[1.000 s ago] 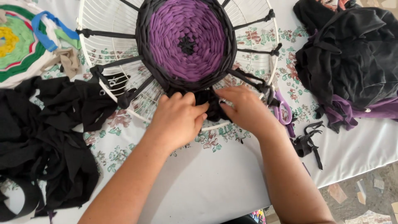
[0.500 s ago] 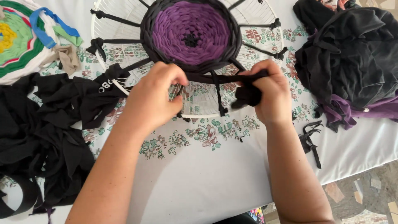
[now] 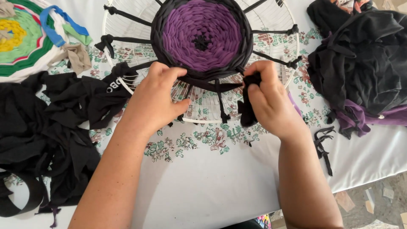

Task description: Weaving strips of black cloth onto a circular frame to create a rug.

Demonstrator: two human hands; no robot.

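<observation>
Here both hands' fingers clamp the black fabric strip (image 3: pixel 220 86) across the round weave (image 3: pixel 201 38).

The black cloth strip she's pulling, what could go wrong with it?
The black strip runs taut from the left hand to the right hand. Pulled too hard, it might bunch the purple and black woven round or drag a black spoke sideways on the white hoop. The loose bundle hanging from the right hand could also snag on that spoke's knot.
</observation>
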